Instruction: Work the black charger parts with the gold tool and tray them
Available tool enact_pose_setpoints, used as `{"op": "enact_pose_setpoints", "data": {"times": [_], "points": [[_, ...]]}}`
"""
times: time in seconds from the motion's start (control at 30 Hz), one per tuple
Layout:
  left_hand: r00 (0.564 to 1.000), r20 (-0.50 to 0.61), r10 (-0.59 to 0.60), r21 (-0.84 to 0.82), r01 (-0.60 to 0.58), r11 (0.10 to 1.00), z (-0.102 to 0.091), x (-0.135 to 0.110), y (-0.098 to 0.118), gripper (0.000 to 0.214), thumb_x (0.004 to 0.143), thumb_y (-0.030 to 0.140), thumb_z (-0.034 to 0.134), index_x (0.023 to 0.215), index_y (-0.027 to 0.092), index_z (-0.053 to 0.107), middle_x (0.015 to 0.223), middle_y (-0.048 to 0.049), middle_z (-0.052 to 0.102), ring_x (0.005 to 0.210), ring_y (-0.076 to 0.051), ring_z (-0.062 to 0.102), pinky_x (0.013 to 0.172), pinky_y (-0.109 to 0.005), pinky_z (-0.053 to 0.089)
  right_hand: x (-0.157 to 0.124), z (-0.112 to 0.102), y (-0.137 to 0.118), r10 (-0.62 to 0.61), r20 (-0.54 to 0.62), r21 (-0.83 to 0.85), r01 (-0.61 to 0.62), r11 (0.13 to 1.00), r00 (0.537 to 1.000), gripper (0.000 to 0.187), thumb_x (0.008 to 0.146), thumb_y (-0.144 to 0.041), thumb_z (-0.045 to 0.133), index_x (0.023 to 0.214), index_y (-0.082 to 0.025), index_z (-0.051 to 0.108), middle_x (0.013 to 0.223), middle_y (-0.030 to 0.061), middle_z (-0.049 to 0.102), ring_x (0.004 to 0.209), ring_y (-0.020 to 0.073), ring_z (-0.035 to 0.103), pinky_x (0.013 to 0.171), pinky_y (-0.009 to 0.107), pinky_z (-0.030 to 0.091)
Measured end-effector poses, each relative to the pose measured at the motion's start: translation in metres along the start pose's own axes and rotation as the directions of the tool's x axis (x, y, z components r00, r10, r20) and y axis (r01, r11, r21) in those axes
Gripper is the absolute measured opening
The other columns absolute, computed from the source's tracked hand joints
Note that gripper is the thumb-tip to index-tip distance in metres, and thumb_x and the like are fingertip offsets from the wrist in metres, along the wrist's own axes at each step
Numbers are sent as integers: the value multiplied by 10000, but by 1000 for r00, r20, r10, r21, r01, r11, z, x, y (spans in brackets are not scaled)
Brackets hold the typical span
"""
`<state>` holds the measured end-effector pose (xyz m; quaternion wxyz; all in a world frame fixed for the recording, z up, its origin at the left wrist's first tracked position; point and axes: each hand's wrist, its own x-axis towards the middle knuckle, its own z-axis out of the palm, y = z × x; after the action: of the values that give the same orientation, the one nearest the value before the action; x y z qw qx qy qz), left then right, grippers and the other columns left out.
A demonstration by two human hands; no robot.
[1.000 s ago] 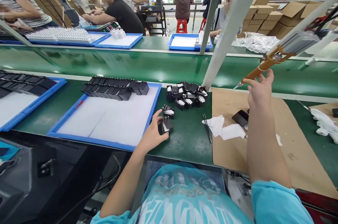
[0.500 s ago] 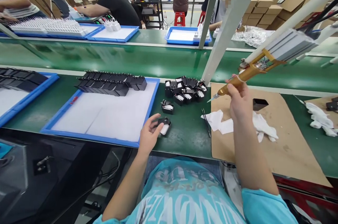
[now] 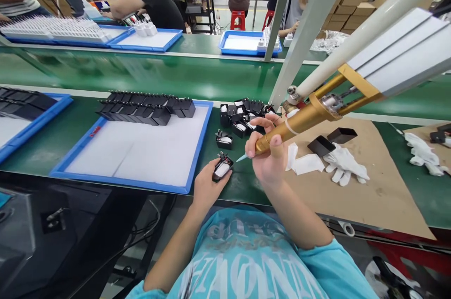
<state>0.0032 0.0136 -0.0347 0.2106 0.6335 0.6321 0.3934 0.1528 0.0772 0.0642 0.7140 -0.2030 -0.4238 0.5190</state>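
Note:
My left hand (image 3: 207,180) is closed around a small black adapter case (image 3: 222,168). Its open top faces up, showing a white block inside and metal pins at the far end. My right hand (image 3: 270,158) grips a gold-coloured glue dispenser (image 3: 299,122) hung from a white arm. The dispenser's pale blue nozzle (image 3: 241,158) points at the case, a short gap from its right side. Just beyond my left hand stands another open adapter case (image 3: 224,140). A cluster of similar open cases (image 3: 240,126) lies behind, partly covered by my right hand.
To the left, a blue-rimmed tray (image 3: 201,148) holds rows of black adapters (image 3: 141,107). On the right, brown cardboard (image 3: 384,195) carries two empty black shells (image 3: 321,146), white paper (image 3: 308,164) and a white glove (image 3: 347,165). A slanted metal post (image 3: 299,31) rises behind the cluster. Co-workers sit beyond.
My right hand has brought the dispenser left and closer, its nozzle now beside the case. In my left hand, the case has turned and its inside shows more fully.

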Motion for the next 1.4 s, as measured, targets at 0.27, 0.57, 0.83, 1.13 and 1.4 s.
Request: {"op": "enact_pose_setpoints", "data": {"times": [0.27, 0.57, 0.83, 1.13, 1.4], "points": [[1000, 6, 16, -110, -15, 994, -8, 0, 19, 346, 807, 326, 703, 1115, 196, 616, 973, -41, 703, 740, -151, 655, 548, -218, 502, -6, 7, 0, 11, 7, 77, -12, 997, 1000, 415, 787, -635, 591, 1008, -294, 506, 991, -12, 596, 385, 42, 474, 343, 225, 289], [999, 6, 35, -89, -35, 995, -12, -2, 26, 345, 795, 329, 706, 1108, 209, 624, 976, -42, 707, 816, -174, 673, 624, -235, 532, -6, 6, -2, 8, -32, 62, -6, 998, 999, 400, 793, -640, 569, 980, -292, 501, 999, -16, 583, 378, 43, 482, 321, 227, 286], [1000, 24, -21, -103, 23, 994, -4, 1, 19, 345, 800, 348, 698, 1104, 208, 612, 939, -27, 709, 686, -140, 639, 576, -232, 514, -7, 13, -1, -1, -38, 88, 4, 996, 999, 457, 787, -659, 546, 1095, -325, 495, 1006, -7, 596, 357, 50, 471, 294, 241, 296], [996, -37, 79, -135, -83, 987, 4, 8, 33, 281, 769, 300, 687, 1029, 205, 637, 946, -30, 724, 770, -171, 666, 671, -263, 528, -12, 24, 1, 23, 39, 143, -28, 989, 999, 420, 800, -646, 546, 1060, -323, 481, 1032, 0, 573, 388, 54, 486, 315, 248, 326], [991, -54, 121, -109, -126, 986, 6, 8, 31, 322, 781, 342, 700, 1071, 217, 636, 960, -41, 724, 830, -201, 680, 742, -301, 543, -12, 23, 0, 21, 50, 141, -28, 990, 999, 438, 792, -684, 509, 1047, -335, 440, 1012, -8, 555, 370, 56, 469, 301, 247, 322]]}}
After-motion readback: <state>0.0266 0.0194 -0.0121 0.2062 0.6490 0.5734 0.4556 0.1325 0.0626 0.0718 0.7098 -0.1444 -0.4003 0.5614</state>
